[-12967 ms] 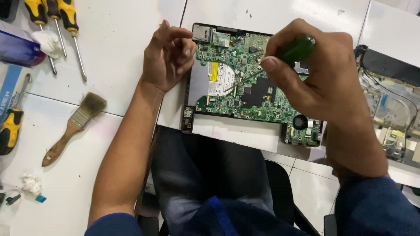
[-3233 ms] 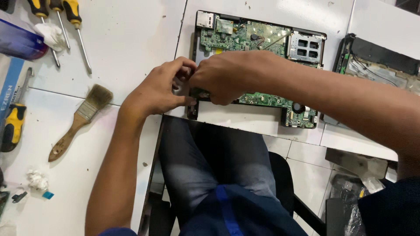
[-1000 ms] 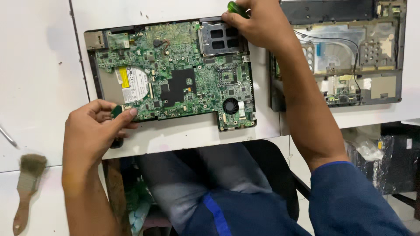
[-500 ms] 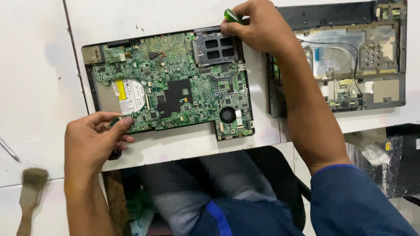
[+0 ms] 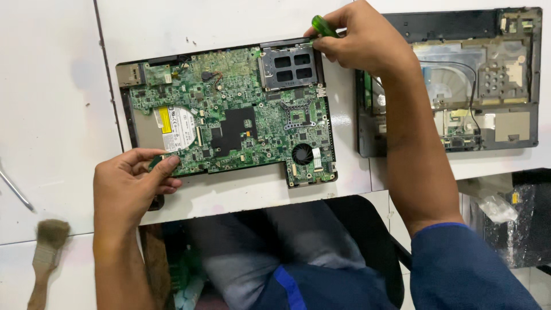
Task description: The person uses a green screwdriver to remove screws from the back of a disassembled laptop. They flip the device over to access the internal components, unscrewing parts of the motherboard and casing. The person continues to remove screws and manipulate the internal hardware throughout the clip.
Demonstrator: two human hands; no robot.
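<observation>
A green laptop motherboard [image 5: 241, 115] lies flat on the white table, with a black chip area in its middle, a small round fan at the lower right and a silver slot at the upper right. My left hand [image 5: 129, 186] pinches the board's lower left edge with thumb and fingers. My right hand [image 5: 361, 37] is closed around a green-handled screwdriver [image 5: 322, 26] at the board's upper right corner; the screwdriver's tip is hidden by my fingers.
An opened laptop base [image 5: 459, 86] with wires and a fan housing lies right of the board. A paintbrush [image 5: 49, 252] sits at the lower left, with a metal tool shaft [image 5: 14, 189] above it. A black bag [image 5: 516, 224] is at the lower right.
Since a second ago, the view has shifted slightly, and my left hand has stayed at the board's lower left edge. My right hand keeps the screwdriver at the upper right corner.
</observation>
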